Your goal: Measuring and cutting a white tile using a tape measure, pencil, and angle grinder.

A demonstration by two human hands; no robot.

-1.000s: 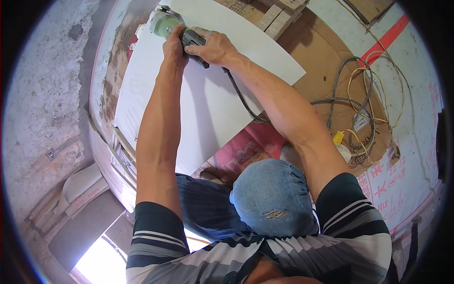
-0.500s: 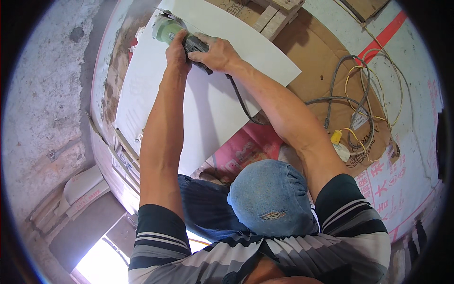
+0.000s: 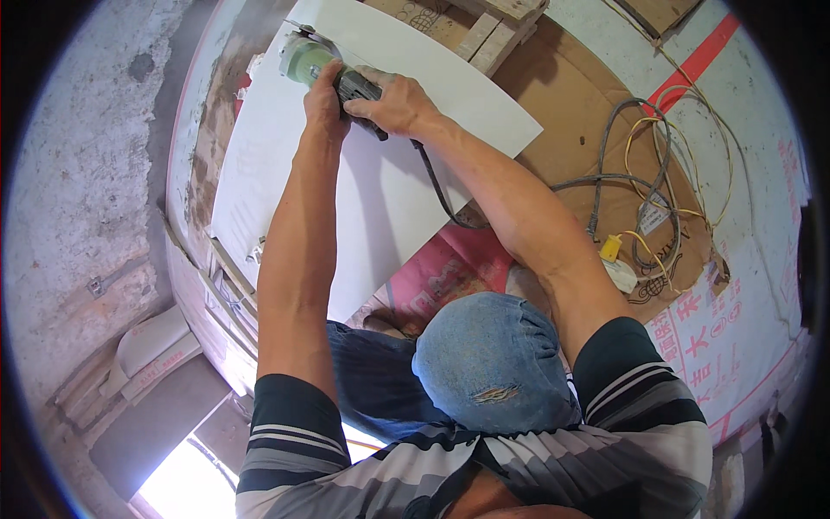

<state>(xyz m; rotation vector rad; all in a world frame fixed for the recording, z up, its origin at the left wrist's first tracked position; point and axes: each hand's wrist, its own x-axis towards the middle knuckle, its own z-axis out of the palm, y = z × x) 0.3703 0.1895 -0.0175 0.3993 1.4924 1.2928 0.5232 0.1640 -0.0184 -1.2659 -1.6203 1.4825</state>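
Observation:
My left hand (image 3: 323, 102) is wrapped round the pale green front body of a hand-held power cutter (image 3: 304, 60). Behind it, my right hand (image 3: 396, 110) grips the cutter's dark rear body, from which a black cord runs down. The cutter's disc sits over a thin line near the far edge of a large white panel (image 3: 450, 104), at the top of the view. Faint haze hangs beside the disc. My forearms reach across the panel, and my denim-covered knee is bent below it.
Brown cardboard (image 3: 553, 95) lies to the right under coiled cables and a yellow plug (image 3: 610, 247). Wooden pallet pieces (image 3: 493, 39) are at the top. A red-and-pink sack (image 3: 454, 259) shows under the panel's near edge. A rough wall (image 3: 78, 173) stands left, above stacked offcuts (image 3: 151, 355).
Both hands and the cutter have moved slightly down and right along the line on the panel. The panel and surroundings appear shifted a little in the view.

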